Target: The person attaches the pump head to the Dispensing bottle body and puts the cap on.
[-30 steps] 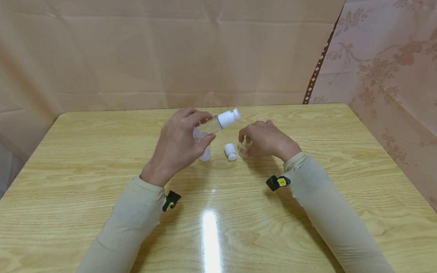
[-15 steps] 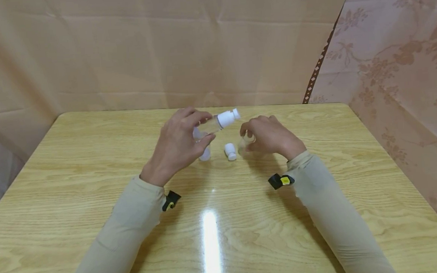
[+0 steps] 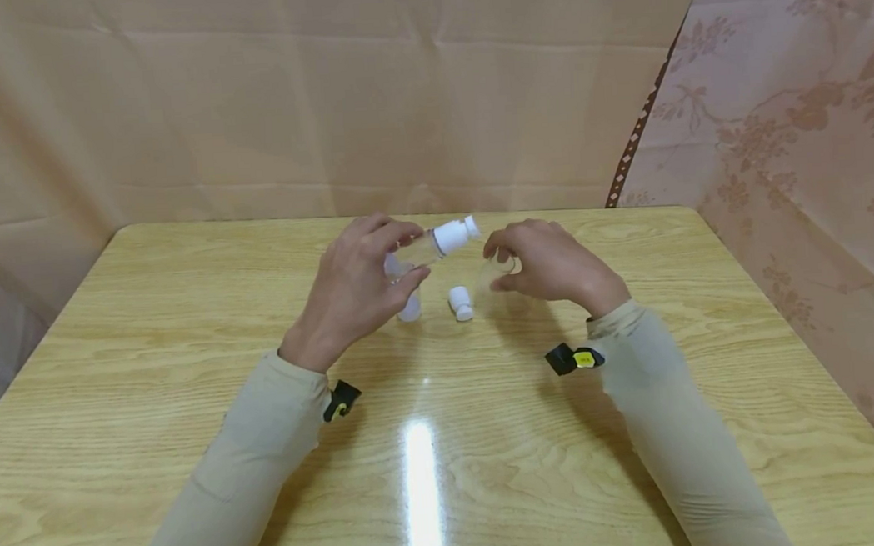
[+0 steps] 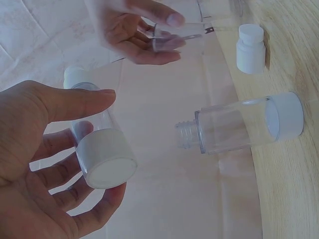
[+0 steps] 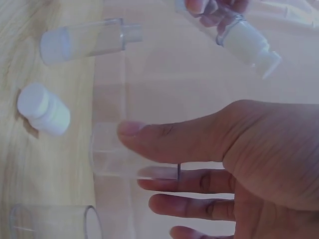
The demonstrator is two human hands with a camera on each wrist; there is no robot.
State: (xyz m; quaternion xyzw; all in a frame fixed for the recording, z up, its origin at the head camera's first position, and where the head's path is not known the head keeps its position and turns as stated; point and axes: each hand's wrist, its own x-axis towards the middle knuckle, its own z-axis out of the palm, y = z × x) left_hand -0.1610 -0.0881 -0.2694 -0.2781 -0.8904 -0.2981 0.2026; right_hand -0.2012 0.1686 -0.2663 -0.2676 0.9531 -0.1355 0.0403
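Observation:
In my left hand [image 3: 355,286] I grip a clear bottle [image 4: 102,119] with a white base and a white pump head [image 3: 453,236], tilted so the pump points to the right. My right hand [image 3: 553,266] pinches a clear plastic cap [image 5: 112,149] between thumb and fingers, just above the table. A second clear bottle [image 4: 229,127] with a white base stands upright without a pump, partly hidden behind my left hand in the head view. Between the hands a loose white pump head [image 3: 460,303] stands on the table.
Another clear cap [image 5: 55,222] stands on the table near my right hand, in the right wrist view. The wooden table [image 3: 495,486] reaches back to a beige curtain [image 3: 396,100]. A flowered cloth [image 3: 813,158] hangs along the right side.
My right hand has lifted the clear cap up from the table, moving slightly away and to the right. The left hand and its bottle have stayed almost still.

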